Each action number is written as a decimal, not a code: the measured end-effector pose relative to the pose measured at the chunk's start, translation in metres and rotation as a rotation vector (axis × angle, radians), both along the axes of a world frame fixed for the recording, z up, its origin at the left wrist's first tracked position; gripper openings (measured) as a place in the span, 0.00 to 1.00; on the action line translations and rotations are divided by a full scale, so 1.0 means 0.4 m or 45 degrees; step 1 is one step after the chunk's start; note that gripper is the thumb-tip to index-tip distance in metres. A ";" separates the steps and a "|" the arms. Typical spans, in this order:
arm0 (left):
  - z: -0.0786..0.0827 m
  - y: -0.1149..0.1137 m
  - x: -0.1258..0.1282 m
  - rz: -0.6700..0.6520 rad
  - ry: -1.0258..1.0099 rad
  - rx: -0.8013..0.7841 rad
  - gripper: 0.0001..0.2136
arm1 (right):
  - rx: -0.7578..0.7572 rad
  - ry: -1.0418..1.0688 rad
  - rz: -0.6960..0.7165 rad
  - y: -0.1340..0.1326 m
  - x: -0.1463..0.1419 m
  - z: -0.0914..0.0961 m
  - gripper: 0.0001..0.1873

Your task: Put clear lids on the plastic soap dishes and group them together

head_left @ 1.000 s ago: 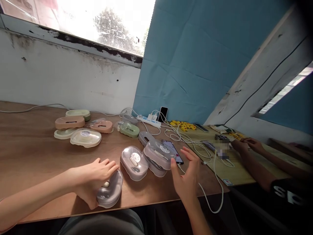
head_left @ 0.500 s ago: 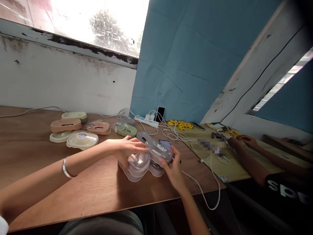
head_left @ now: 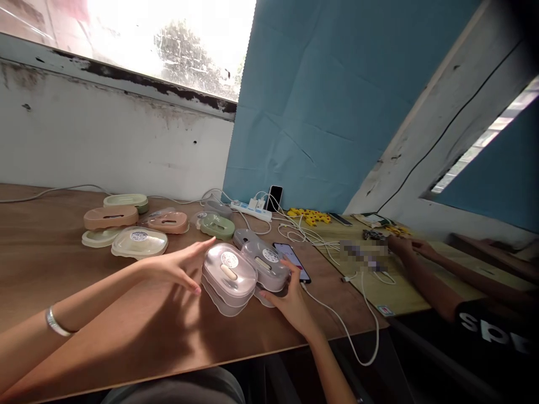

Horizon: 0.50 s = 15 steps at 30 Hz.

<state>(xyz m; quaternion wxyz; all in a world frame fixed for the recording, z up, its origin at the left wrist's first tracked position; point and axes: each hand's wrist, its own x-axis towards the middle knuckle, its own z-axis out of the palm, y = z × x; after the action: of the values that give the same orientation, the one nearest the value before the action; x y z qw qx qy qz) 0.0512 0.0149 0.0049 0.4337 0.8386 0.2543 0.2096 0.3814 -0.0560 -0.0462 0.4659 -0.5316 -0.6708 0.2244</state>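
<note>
Two short stacks of soap boxes with clear lids stand side by side near the table's front. My left hand (head_left: 174,268) is open, thumb and fingers apart, just left of the left stack's clear-lidded soap box (head_left: 236,275), which bears a round white sticker. On the right, my right hand (head_left: 290,303) grips the right edge of the grey soap box (head_left: 269,266), thumb at its front and fingers along its far side. Behind it, another grey box (head_left: 243,235) partly shows.
Pink (head_left: 110,217), cream (head_left: 140,242) and green soap boxes (head_left: 217,225) lie at the left and back. A phone (head_left: 293,261) lies right of the stacks. Behind are a power strip (head_left: 251,211) and white cables. A co-worker's hands (head_left: 404,247) are at the right table.
My left hand has moved left, off the left stack, leaving its stickered lid in view. The grey box at my right hand has come down level on its stack, uncovering the phone.
</note>
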 end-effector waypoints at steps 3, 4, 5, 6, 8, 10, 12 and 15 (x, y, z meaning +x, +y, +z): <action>-0.054 0.007 0.017 -0.079 -0.114 -0.132 0.56 | 0.050 0.019 -0.014 -0.004 -0.003 -0.005 0.39; -0.070 0.010 0.030 -0.090 -0.160 -0.163 0.57 | 0.065 0.019 -0.023 -0.006 -0.006 -0.008 0.39; -0.084 0.013 0.044 -0.097 -0.203 -0.188 0.59 | 0.074 0.019 -0.033 -0.007 -0.008 -0.010 0.39; -0.096 0.019 0.058 -0.103 -0.239 -0.210 0.61 | 0.081 0.015 -0.042 -0.008 -0.011 -0.013 0.39; -0.112 0.036 0.080 -0.128 -0.286 -0.257 0.65 | 0.094 -0.010 -0.061 -0.009 -0.014 -0.019 0.41; -0.120 0.059 0.092 -0.172 -0.307 -0.305 0.67 | 0.079 -0.039 -0.076 -0.007 -0.013 -0.025 0.43; -0.123 0.085 0.094 -0.230 -0.309 -0.340 0.65 | 0.048 -0.056 -0.085 -0.003 -0.010 -0.031 0.45; -0.127 0.114 0.086 -0.283 -0.318 -0.356 0.61 | 0.051 -0.083 -0.113 0.001 -0.007 -0.036 0.46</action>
<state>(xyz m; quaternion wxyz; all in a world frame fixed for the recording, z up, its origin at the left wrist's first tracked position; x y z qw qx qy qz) 0.0857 0.0607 -0.0459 0.5945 0.7607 0.1311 0.2253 0.3787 -0.0557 -0.0605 0.4639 -0.5583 -0.6658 0.1728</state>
